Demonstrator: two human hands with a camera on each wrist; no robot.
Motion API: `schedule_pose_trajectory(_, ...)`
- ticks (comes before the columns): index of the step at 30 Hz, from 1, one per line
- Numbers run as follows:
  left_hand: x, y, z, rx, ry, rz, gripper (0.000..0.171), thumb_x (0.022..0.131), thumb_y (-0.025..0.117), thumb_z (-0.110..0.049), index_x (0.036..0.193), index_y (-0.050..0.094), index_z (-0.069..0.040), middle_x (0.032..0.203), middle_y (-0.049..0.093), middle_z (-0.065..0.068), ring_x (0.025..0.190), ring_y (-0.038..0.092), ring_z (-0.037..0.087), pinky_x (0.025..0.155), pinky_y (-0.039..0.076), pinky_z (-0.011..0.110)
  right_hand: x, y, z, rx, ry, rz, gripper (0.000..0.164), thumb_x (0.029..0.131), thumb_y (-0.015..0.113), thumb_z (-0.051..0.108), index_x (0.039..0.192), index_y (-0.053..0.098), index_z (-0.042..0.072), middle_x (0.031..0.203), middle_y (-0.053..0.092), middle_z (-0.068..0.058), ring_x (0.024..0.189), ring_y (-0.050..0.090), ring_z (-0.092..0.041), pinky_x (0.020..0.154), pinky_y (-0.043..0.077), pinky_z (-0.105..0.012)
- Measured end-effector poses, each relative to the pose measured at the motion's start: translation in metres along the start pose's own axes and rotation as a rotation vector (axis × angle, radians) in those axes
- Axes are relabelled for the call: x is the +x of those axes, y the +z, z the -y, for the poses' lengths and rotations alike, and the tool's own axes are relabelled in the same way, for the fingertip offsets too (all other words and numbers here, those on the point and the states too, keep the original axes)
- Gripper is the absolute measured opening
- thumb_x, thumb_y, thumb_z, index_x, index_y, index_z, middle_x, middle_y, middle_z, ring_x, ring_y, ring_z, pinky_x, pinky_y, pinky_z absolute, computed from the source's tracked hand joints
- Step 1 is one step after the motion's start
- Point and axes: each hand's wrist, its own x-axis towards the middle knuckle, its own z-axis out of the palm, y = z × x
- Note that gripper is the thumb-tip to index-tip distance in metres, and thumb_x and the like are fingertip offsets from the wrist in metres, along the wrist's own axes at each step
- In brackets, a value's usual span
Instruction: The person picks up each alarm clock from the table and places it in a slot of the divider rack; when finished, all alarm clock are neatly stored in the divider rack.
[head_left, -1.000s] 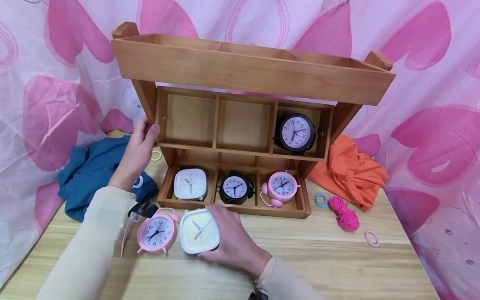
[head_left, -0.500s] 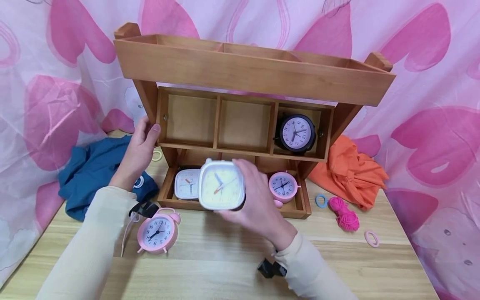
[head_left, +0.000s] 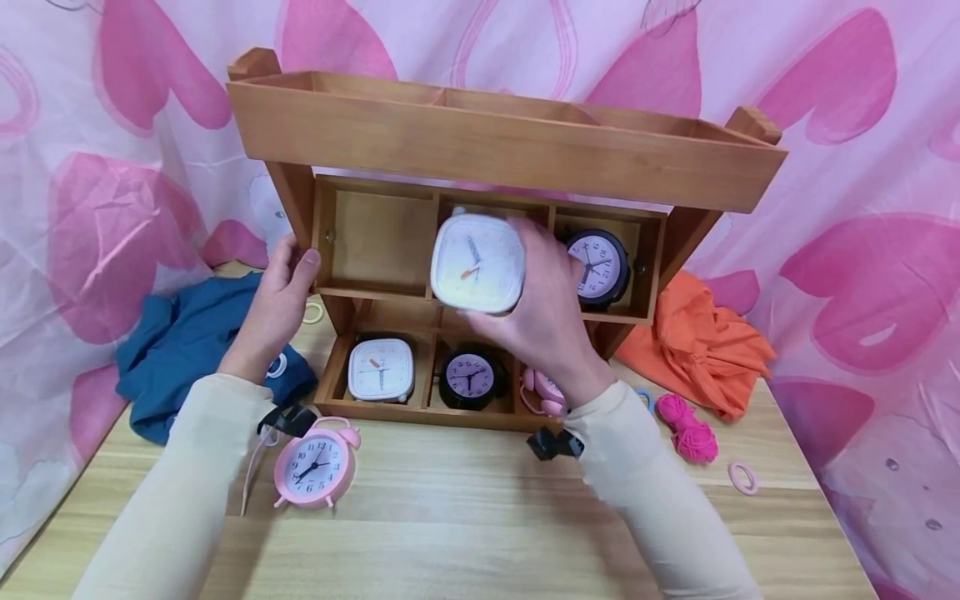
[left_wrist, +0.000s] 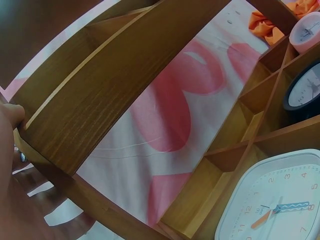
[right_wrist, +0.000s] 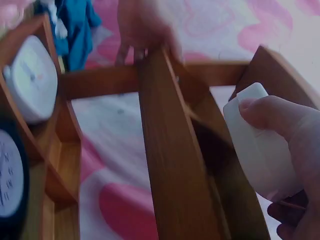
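My right hand [head_left: 551, 312] grips a white rounded-square alarm clock [head_left: 477, 262] by its right side. The clock is raised in front of the middle compartment of the wooden shelf's [head_left: 502, 154] middle tier, its face toward me. In the right wrist view my thumb lies on the edge of the clock's casing [right_wrist: 262, 145]. My left hand [head_left: 281, 292] holds the left side of the shelf at the middle tier, thumb in front. A black round clock [head_left: 597, 265] sits in that tier's right compartment, partly behind my right hand. The left compartment [head_left: 382, 237] is bare.
The bottom tier bears a white clock [head_left: 381, 369], a black clock [head_left: 468, 377] and a half-covered pink clock [head_left: 546, 390]. Another pink alarm clock [head_left: 313, 467] stands in front. Blue cloth [head_left: 187, 342], orange cloth [head_left: 705, 342], pink yarn [head_left: 686, 427] and a pink ring [head_left: 742, 477] flank the shelf.
My right hand has lifted the white clock from the table beside the pink one, up and to the right, to the middle tier. My left hand stays on the shelf.
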Motion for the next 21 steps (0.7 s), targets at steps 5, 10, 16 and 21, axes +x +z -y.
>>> schedule_pose_trajectory(5,-0.001,0.001,0.001,0.003,0.001,0.001,0.063,0.102,0.036,-0.055,0.156,0.014,-0.03,0.16,0.025,0.003,0.147,0.026,0.03,0.117,0.028,0.059,0.006,0.006,-0.01,-0.1,0.062,0.006,0.105,0.061,0.089,0.052,0.144,0.038,0.013,0.139,0.049,-0.01,0.128,0.041,-0.034,0.098,0.028,-0.055)
schedule_pose_trajectory(10,-0.002,0.001,0.001,0.007,-0.008,0.002,0.064,0.102,0.035,-0.056,0.156,0.014,-0.029,0.16,0.024,0.003,0.147,0.025,0.03,0.118,0.026,0.058,0.006,0.014,-0.015,-0.169,0.098,0.041,0.106,0.062,0.088,0.055,0.145,0.035,0.016,0.142,0.046,-0.009,0.133,0.032,-0.036,0.099,0.023,-0.06)
schedule_pose_trajectory(16,-0.002,0.001,0.0,0.008,-0.005,-0.003,0.065,0.101,0.036,-0.056,0.156,0.013,-0.031,0.161,0.023,0.002,0.147,0.024,0.029,0.118,0.026,0.058,0.01,0.017,-0.014,-0.219,0.122,0.07,0.109,0.06,0.087,0.06,0.146,0.034,0.018,0.142,0.047,-0.009,0.133,0.03,-0.035,0.097,0.021,-0.061)
schedule_pose_trajectory(21,-0.001,0.001,0.0,0.011,-0.006,-0.006,0.065,0.101,0.035,-0.056,0.156,0.014,-0.03,0.16,0.024,0.002,0.147,0.024,0.03,0.118,0.026,0.058,0.011,0.016,-0.014,-0.272,0.114,0.101,0.109,0.061,0.086,0.063,0.146,0.035,0.015,0.141,0.048,-0.012,0.135,0.029,-0.035,0.099,0.019,-0.061)
